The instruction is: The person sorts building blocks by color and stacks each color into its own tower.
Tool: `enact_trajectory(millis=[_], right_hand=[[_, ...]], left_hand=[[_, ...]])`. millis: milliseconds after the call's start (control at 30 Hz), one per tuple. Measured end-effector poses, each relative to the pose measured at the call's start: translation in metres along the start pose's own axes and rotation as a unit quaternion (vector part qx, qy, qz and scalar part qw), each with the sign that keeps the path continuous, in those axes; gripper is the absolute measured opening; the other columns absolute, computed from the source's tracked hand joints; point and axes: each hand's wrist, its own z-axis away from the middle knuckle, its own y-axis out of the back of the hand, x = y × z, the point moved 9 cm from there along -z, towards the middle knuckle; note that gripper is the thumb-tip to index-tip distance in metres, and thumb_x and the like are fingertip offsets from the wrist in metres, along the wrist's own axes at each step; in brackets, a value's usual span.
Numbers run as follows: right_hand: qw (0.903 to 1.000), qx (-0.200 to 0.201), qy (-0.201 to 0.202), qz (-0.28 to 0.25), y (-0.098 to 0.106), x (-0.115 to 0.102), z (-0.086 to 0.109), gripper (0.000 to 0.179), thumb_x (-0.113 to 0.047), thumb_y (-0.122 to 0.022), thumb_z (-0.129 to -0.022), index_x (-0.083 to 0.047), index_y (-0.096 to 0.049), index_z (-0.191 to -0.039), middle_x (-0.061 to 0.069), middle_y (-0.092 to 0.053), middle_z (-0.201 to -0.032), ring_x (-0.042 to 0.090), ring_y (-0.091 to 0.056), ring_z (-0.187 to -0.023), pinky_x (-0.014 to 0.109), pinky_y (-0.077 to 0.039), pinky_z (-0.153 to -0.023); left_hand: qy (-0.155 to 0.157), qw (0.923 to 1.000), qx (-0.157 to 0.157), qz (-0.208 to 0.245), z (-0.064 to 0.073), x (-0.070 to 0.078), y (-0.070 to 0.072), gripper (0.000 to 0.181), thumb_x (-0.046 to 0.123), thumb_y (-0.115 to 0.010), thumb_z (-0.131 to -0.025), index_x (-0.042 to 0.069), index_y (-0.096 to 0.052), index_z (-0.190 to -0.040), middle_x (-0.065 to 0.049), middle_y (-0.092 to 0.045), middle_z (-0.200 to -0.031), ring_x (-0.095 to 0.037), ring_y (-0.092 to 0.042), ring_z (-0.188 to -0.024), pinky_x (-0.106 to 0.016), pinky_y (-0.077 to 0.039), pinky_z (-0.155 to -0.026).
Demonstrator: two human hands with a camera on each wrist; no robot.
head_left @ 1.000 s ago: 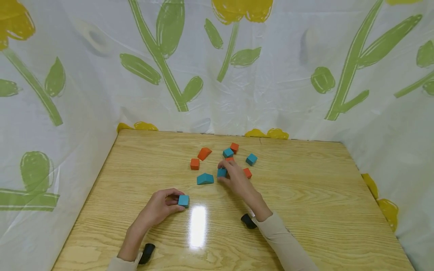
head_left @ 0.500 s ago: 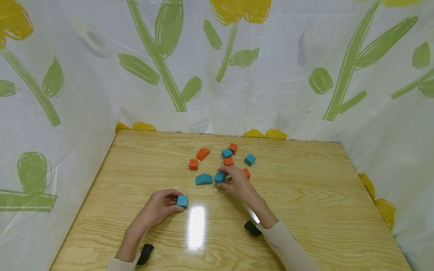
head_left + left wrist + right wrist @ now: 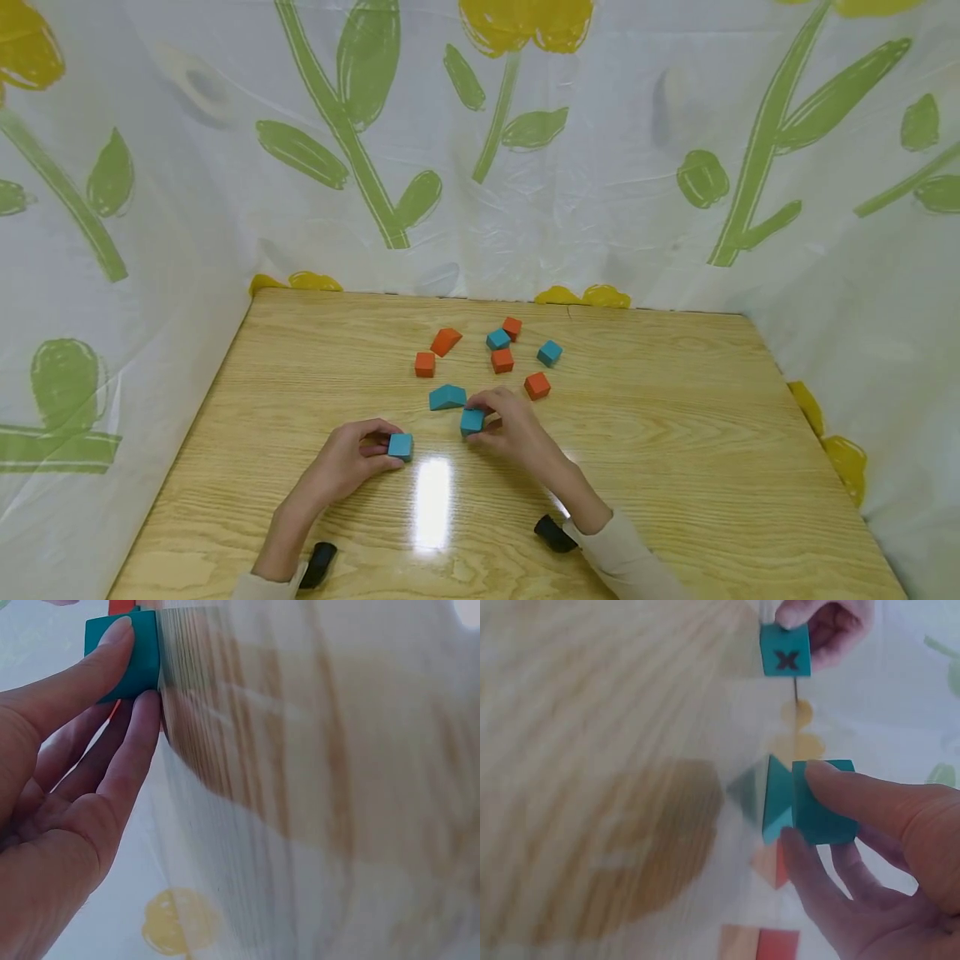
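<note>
My left hand pinches a blue cube between thumb and fingers, low over the wooden table. In the right wrist view that blue cube shows a dark X mark on one face. To its right, my right hand grips a second blue cube, thumb on the near side; whether this cube touches the table I cannot tell. Just behind it lies a blue triangular block. The left wrist view shows the left thumb pressed against the blue cube.
Farther back lie a red triangular block, several red cubes, among them one on the left and one on the right, and two blue cubes, one at right. A flower-patterned white cloth walls the table.
My right hand has drawn its blue cube toward me and left, away from the red cubes and closer to the left hand's cube. The left hand stays nearly still, holding its cube.
</note>
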Motion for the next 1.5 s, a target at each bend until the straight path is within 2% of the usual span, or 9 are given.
enact_trajectory(millis=[167,367,533,633,767,933,1300,1500], right_hand=[[0.9997,-0.018,0.016,-0.001,-0.015,-0.008,0.002,0.038,0.004,-0.082,-0.084,0.000,-0.066,-0.117,0.010,-0.059,-0.110,0.026,-0.065,-0.103,0.036,-0.059,-0.091],[0.9993,-0.030,0.020,-0.014,-0.030,-0.013,-0.001,0.037,0.003,-0.083,-0.084,-0.002,-0.065,-0.115,0.007,-0.057,-0.109,0.023,-0.063,-0.105,0.034,-0.058,-0.093],[0.9990,-0.035,0.022,-0.019,-0.040,-0.017,-0.006,0.034,0.006,-0.082,-0.084,0.000,-0.065,-0.113,0.009,-0.059,-0.111,0.026,-0.063,-0.106,0.032,-0.058,-0.092],[0.9991,-0.037,0.020,0.002,-0.044,-0.019,-0.010,0.034,0.004,-0.084,-0.083,-0.001,-0.066,-0.112,0.008,-0.060,-0.108,0.025,-0.063,-0.102,0.030,-0.058,-0.088],[0.9985,-0.035,0.024,0.035,-0.050,-0.021,-0.014,0.036,0.000,-0.086,-0.081,-0.003,-0.067,-0.111,0.006,-0.061,-0.103,0.024,-0.060,-0.095,0.030,-0.056,-0.083],[0.9982,-0.037,0.032,0.034,-0.057,-0.024,-0.019,0.034,-0.001,-0.086,-0.083,-0.003,-0.067,-0.111,0.006,-0.060,-0.104,0.024,-0.060,-0.093,0.028,-0.056,-0.082],[0.9971,-0.032,0.039,0.057,-0.063,-0.029,-0.022,0.031,-0.002,-0.085,-0.084,-0.005,-0.066,-0.108,0.005,-0.059,-0.103,0.023,-0.058,-0.092,0.020,-0.051,-0.078],[0.9975,-0.055,0.014,0.043,-0.064,-0.024,-0.023,0.033,-0.004,-0.085,-0.085,-0.006,-0.066,-0.112,0.004,-0.062,-0.108,0.016,-0.059,-0.098,0.022,-0.054,-0.085]], left_hand=[[0.002,1.0000,0.001,-0.009,-0.001,-0.003,0.001,0.027,-0.003,-0.078,-0.087,-0.004,-0.069,-0.112,-0.016,-0.067,-0.112,-0.033,-0.068,-0.107,-0.027,-0.059,-0.088],[-0.025,0.9995,-0.004,-0.017,-0.002,0.001,0.001,0.026,-0.006,-0.078,-0.087,-0.004,-0.069,-0.112,-0.016,-0.068,-0.113,-0.035,-0.066,-0.109,-0.027,-0.059,-0.089],[-0.042,0.9990,-0.003,-0.017,-0.002,0.005,0.001,0.027,-0.005,-0.077,-0.088,-0.006,-0.068,-0.113,-0.018,-0.068,-0.113,-0.036,-0.066,-0.109,-0.029,-0.059,-0.089],[-0.046,0.9988,-0.005,-0.013,-0.002,0.007,0.002,0.028,-0.004,-0.077,-0.088,-0.008,-0.067,-0.115,-0.020,-0.068,-0.114,-0.036,-0.067,-0.108,-0.031,-0.059,-0.089],[-0.042,0.9991,-0.004,-0.011,-0.003,0.007,0.002,0.029,-0.005,-0.077,-0.088,-0.007,-0.067,-0.115,-0.019,-0.068,-0.113,-0.036,-0.068,-0.107,-0.030,-0.059,-0.089],[-0.041,0.9991,-0.003,-0.013,-0.003,0.006,0.002,0.028,-0.007,-0.077,-0.088,-0.007,-0.067,-0.114,-0.018,-0.067,-0.114,-0.036,-0.067,-0.109,-0.029,-0.059,-0.089],[-0.059,0.9982,-0.004,-0.013,-0.005,0.009,0.002,0.029,-0.006,-0.077,-0.088,-0.009,-0.067,-0.114,-0.022,-0.068,-0.114,-0.038,-0.067,-0.109,-0.031,-0.060,-0.088],[-0.055,0.9984,-0.001,-0.014,-0.007,0.008,0.001,0.027,-0.007,-0.077,-0.087,-0.010,-0.067,-0.112,-0.022,-0.068,-0.112,-0.039,-0.067,-0.108,-0.031,-0.060,-0.088]])
